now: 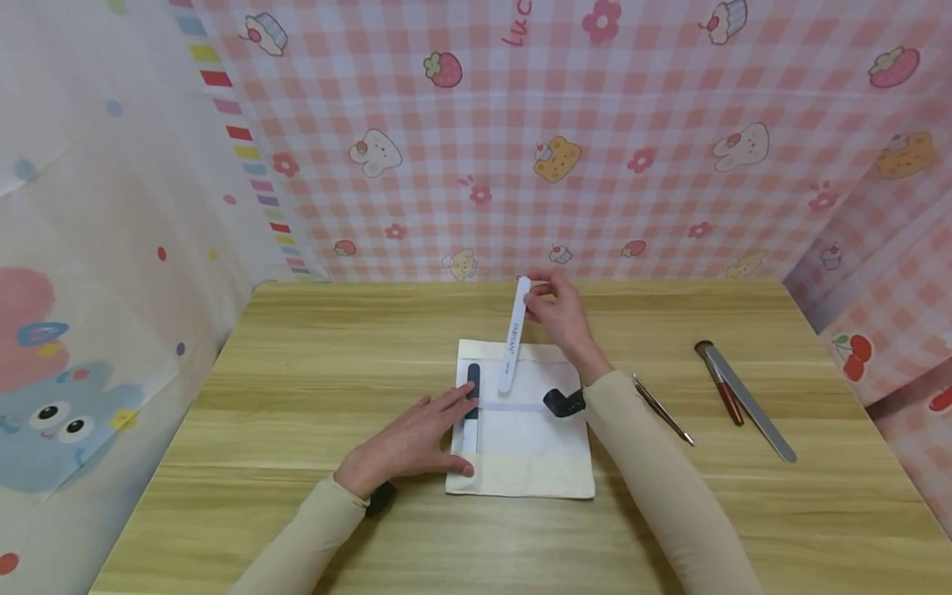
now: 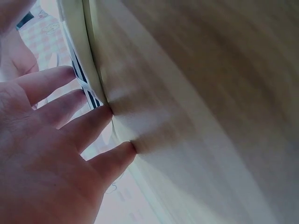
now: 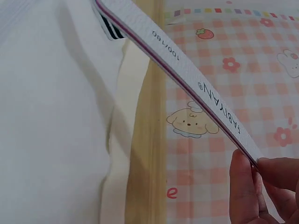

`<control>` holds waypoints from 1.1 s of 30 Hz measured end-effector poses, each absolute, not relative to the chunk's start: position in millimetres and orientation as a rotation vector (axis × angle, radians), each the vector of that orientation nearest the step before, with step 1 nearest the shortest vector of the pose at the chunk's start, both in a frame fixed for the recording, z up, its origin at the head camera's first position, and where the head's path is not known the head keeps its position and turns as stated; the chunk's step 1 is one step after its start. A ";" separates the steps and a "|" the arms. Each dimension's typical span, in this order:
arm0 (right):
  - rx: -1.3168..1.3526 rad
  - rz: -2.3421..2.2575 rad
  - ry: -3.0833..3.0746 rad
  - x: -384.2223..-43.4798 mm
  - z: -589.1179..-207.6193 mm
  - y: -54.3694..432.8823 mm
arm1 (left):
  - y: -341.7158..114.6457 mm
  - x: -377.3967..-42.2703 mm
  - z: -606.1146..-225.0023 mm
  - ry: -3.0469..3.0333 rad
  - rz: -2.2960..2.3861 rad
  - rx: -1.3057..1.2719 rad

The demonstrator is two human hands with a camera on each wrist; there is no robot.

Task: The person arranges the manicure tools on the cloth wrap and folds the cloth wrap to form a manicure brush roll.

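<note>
My right hand (image 1: 559, 310) pinches a white nail file (image 1: 515, 335) by its far end, between thumb and fingers. Printed lettering runs along the file, which hangs tilted over a cream cloth pouch (image 1: 531, 475) lying flat on the table. In the right wrist view a dark reddish line marks the edge of the nail file (image 3: 187, 88). A dark strip (image 1: 473, 378) lies along the pouch's left side, its lower part under a whitish layer. My left hand (image 1: 409, 438) rests there with fingers extended, fingertips on the strip and thumb on the pouch's lower band.
Right of the pouch lies a thin metal tool (image 1: 664, 411) with pointed ends. Farther right, a red-handled brush (image 1: 721, 384) lies against a long grey file (image 1: 751, 402). The wooden table (image 1: 335, 330) meets a pink checked cloth (image 1: 483, 223) at its back edge.
</note>
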State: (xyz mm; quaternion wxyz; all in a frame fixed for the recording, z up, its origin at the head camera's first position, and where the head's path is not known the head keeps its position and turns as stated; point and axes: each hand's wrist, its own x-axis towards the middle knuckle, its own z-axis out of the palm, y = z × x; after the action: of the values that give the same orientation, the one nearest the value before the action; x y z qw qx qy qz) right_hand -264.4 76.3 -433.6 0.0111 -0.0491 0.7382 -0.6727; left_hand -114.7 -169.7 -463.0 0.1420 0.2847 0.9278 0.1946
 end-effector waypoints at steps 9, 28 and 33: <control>-0.131 -2.054 2.306 -268.8 -444.7 70.2 | -169.3 -114.2 -462.2 2.673 0.563 0.800; -0.118 -1.862 2.359 -266.1 -459.7 69.2 | -169.9 -113.8 -462.1 2.674 0.564 0.803; -0.123 -1.839 2.334 -265.0 -462.1 67.3 | -170.3 -114.1 -462.6 2.673 0.566 0.808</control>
State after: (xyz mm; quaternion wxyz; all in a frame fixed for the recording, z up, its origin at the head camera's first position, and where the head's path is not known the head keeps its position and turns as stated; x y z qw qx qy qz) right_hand -265.0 67.3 -462.1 0.0839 -0.0412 0.7820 -0.6162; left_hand -114.1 -170.3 -462.6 0.1457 0.2804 0.9281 0.1966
